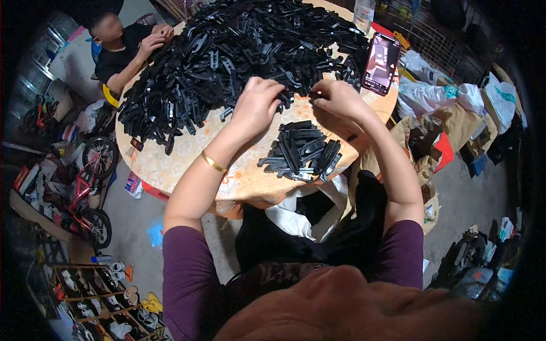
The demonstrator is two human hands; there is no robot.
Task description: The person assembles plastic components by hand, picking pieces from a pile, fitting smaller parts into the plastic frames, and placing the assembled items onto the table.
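Brownish blur [347,310] at lower edge sits nearest the cam, too indistinct to ID; purple sleeves [185,261] come next, either side. Forearms reach over the table [165,165] & straddle a small pile [298,149] of slim black plastic pieces, prob. so neither arm brushes it. Its pieces lie mostly lengthwise, some neatly side by side, others askew; close to the body = easy reach, I'd guess.

L hand [257,107]: fingers bent, tips nearly together by dark pieces at the big heap's [210,74] near edge; can't tell if one's gripped. R hand [341,99]: fingers curled, small gap btw thumb & forefinger, just across from L; can't tell whether it has hold of anything. Hands face each other, presumably so both get at the same spot.

Heap fills most of the far side, leaving a bare strip up front. Phone [380,63] stands at R edge, screen toward the wearer, prob. for viewing; its support's not clear. Co-worker's hands [159,37] are at the heap's far-L edge.
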